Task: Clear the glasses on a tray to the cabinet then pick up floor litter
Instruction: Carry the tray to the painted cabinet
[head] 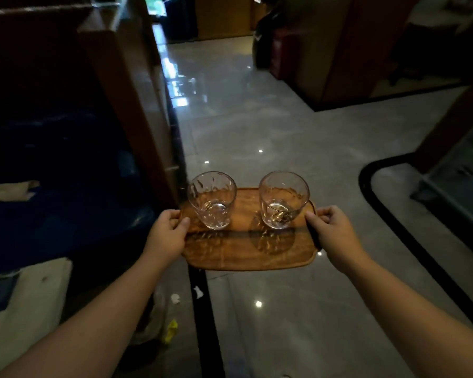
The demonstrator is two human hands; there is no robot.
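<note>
While it was carried level above the glossy grey floor, the wooden tray lay with its long axis running left to right across the view, its short sides pointing toward the two hands. It was an oblong of warm, streaky-grained wood with rounded corners and a low raised rim. Two clear glasses stood upright on its far half, mouths up and well apart from each other: the left glass had a dimpled, rippled wall and tapered toward its base, and the right glass was a similar tumbler with a thick bottom in which something small and brownish showed, too blurred to identify. Both cast mottled shadows on the wood toward the wearer. The left hand was closed on the tray's left edge, thumb on top, and the right hand was clamped on the right edge in the same way, both forearms bare. Below the tray, a black inlaid strip ran along the floor, with white paper scraps on and beside it and a crumpled yellow scrap nearer the wearer. A dark wooden cabinet stood to the left
</note>
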